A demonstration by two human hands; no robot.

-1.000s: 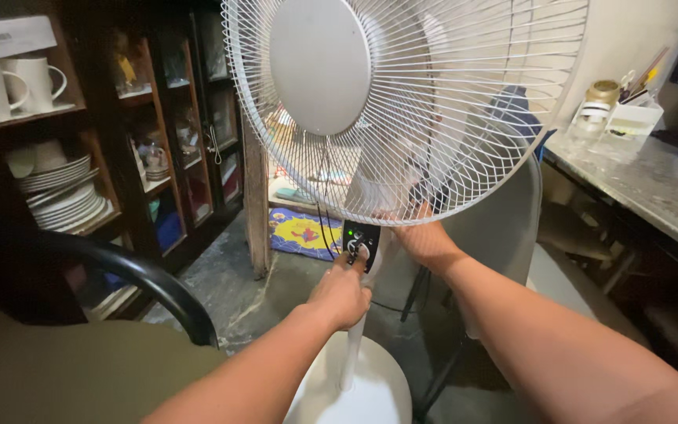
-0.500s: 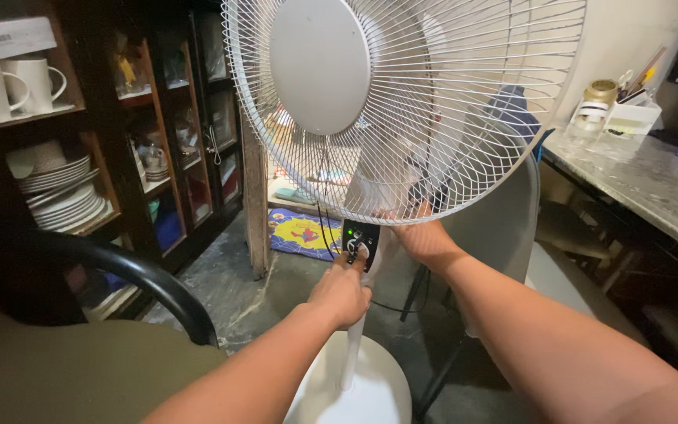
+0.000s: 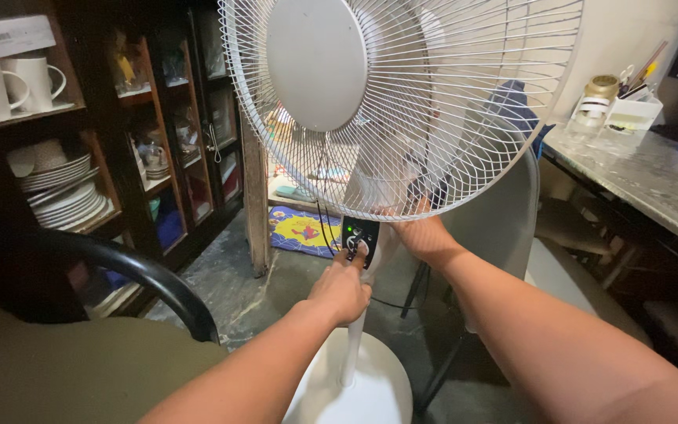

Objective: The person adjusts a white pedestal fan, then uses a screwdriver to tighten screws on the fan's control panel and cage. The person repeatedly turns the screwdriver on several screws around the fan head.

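White standing fan (image 3: 402, 110) dead centre, base on the floor. Left hand (image 3: 343, 289) has one finger out, tip on a button of the black control panel (image 3: 360, 238). Right hand (image 3: 425, 235) grips behind the panel; can't tell how its fingers sit. Grey chair (image 3: 504, 228) just behind.

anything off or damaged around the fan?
Nothing stands out. The white pedestal fan stands upright with its wire grille intact; the left hand touches its black control panel, and the right hand steadies the fan's neck.
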